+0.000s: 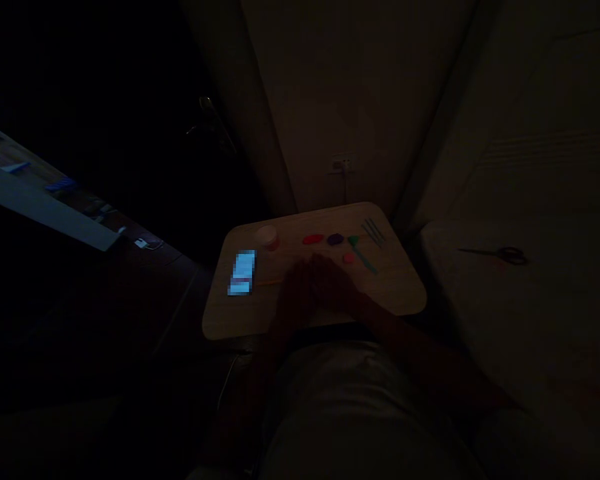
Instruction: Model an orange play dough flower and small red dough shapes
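In the dim light my left hand (296,288) and my right hand (333,283) meet over the near middle of a small wooden table (280,327). Their fingers look drawn together, and whatever is between them is lost in shadow. Just beyond the hands lie a red lump (313,239) and a dark purple lump (335,239), both like modelling clay. A pink lump (349,258) is close to my right hand. Left of my left hand is a thin orange-yellow stick (269,283).
A lit phone (243,272) and a pale cup (269,237) occupy the table's left side. On the right are a green-tipped teal tool (365,258) and several thin sticks (373,232). Scissors (510,255) rest on a pale surface further right. A wall socket (342,164) holds a plugged cable.
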Tool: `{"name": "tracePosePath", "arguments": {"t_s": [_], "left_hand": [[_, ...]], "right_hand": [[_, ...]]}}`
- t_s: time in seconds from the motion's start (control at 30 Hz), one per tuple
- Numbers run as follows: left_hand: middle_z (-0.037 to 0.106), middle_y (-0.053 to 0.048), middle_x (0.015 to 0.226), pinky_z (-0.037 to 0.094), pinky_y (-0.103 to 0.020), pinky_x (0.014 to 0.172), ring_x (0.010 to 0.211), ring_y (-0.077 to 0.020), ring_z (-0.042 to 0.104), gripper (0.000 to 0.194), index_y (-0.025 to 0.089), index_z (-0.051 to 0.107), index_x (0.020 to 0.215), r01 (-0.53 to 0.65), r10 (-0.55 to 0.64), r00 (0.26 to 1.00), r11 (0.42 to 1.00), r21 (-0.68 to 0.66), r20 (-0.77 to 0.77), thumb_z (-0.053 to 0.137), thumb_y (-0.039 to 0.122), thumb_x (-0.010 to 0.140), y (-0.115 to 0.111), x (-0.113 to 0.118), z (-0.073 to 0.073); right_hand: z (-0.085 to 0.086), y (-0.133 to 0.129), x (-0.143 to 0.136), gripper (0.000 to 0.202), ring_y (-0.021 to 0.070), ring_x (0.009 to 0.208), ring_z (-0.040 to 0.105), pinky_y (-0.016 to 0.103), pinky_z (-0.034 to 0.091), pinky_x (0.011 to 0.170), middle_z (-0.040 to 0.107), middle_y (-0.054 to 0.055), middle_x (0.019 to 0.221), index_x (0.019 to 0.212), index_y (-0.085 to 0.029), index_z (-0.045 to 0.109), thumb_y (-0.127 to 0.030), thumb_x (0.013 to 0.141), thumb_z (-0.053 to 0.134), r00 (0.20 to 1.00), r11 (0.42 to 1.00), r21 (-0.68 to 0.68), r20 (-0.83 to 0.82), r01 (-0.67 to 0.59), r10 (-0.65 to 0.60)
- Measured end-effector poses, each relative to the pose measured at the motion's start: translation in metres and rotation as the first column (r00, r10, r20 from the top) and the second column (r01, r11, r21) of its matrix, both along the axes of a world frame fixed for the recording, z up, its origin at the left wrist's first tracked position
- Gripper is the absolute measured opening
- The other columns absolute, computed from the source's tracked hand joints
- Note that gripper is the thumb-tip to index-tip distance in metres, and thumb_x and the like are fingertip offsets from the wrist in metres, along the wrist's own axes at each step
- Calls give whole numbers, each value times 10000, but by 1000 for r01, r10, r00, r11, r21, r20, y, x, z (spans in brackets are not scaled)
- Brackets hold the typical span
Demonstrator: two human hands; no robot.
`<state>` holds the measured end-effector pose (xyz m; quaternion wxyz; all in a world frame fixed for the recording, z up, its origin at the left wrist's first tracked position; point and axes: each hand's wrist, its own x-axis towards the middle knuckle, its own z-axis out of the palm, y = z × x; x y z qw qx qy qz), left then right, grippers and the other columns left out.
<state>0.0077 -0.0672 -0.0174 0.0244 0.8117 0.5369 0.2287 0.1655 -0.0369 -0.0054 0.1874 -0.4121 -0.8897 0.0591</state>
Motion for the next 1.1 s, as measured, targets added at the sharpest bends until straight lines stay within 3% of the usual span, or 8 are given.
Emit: {"name": "tracePosePath", "arguments": {"t_s": [0.13,0.2,0.43,0.53,0.77,0.87,0.97,1.1], "left_hand": [[442,-224,1572,300,-623,1220,1501,-374,367,631,105,354,1562,21,-21,1000,1000,3,-18,444,178,942,-26,7,0],[427,-233,1580,291,-635,1219,1508,-383,351,656,101,336,1570,18,-18,1000,1000,8,-25,457,172,929,-28,8,-1],[394,-273,1587,281,-604,1227,1512,-392,337,670,31,360,1538,21,-21,999,1000,-3,-28,492,199,902,23,2,-1],[377,-267,1598,269,-608,1231,1524,-388,314,695,44,342,1548,29,-29,999,1000,-4,-21,501,202,890,33,0,-1],[358,-271,1604,264,-623,1221,1527,-410,289,748,49,289,1571,71,-71,996,997,-9,-51,516,212,877,-11,5,-3],[372,-270,1596,262,-627,1219,1520,-404,303,752,44,274,1572,66,-67,993,998,-9,-93,520,233,887,-22,8,-2],[395,-266,1582,269,-608,1221,1506,-398,330,734,37,294,1557,61,-62,990,998,-13,-128,522,253,893,-8,7,-2],[390,-250,1593,285,-602,1216,1509,-386,337,723,67,298,1560,33,-35,991,999,-13,-126,506,234,888,28,3,-3]], "right_hand": [[-7,-30,9,563,348,1515,333,535,256,1263,434,248,1573,1507,21,441,-242,1010,408,999,999,33,-10,-33,34],[-7,-32,11,578,342,1518,328,539,261,1261,423,248,1580,1517,17,428,-238,998,416,999,999,23,-23,-31,32],[2,17,-4,612,359,1465,412,533,288,1244,476,266,1534,1484,36,466,-213,925,467,1000,1000,-5,-24,15,-15],[2,24,-8,601,355,1469,404,526,278,1249,478,264,1534,1485,42,462,-216,941,449,999,999,2,-34,33,-33],[-9,-22,8,625,359,1502,346,534,280,1249,410,274,1579,1517,47,409,-231,960,463,998,1000,10,-58,11,-11],[-13,-31,12,620,343,1514,324,527,274,1255,401,263,1589,1521,33,409,-227,960,462,998,999,29,-68,-15,17],[-12,-16,8,624,348,1502,345,546,283,1244,428,272,1567,1511,35,424,-221,945,479,998,999,35,-59,-16,18],[-5,18,-3,613,356,1461,411,523,286,1246,468,299,1526,1475,71,458,-204,928,483,999,1000,12,-31,24,-24]]}}
